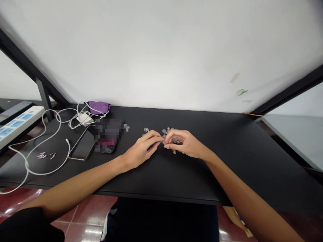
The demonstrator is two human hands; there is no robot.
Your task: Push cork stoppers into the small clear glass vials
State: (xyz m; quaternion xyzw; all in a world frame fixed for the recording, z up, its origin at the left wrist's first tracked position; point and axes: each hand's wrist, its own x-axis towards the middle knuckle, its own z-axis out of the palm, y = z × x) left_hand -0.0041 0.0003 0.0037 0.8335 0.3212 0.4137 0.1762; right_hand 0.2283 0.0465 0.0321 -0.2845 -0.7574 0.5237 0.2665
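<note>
My left hand [146, 148] and my right hand [184, 144] meet over the middle of the black table. Their fingertips pinch a small, partly see-through piece [163, 142] between them, too small and covered to name. Under and around my right hand lie several small clear pieces [164, 131] with brownish ends, partly hidden by the fingers. One loose clear piece [146, 129] rests just beyond my left hand. Farther left, a few more clear pieces [127, 128] lie in a little group.
To the left are a phone [83, 144], a second, blurred-out phone [109, 148], a tangled white cable [47, 173], a white charger [84, 119] and a purple pouch [100, 107]. Several tiny metal bits [41, 155] lie near the cable. A power strip [20, 122] borders the table's left; a white panel [156, 60] rises behind.
</note>
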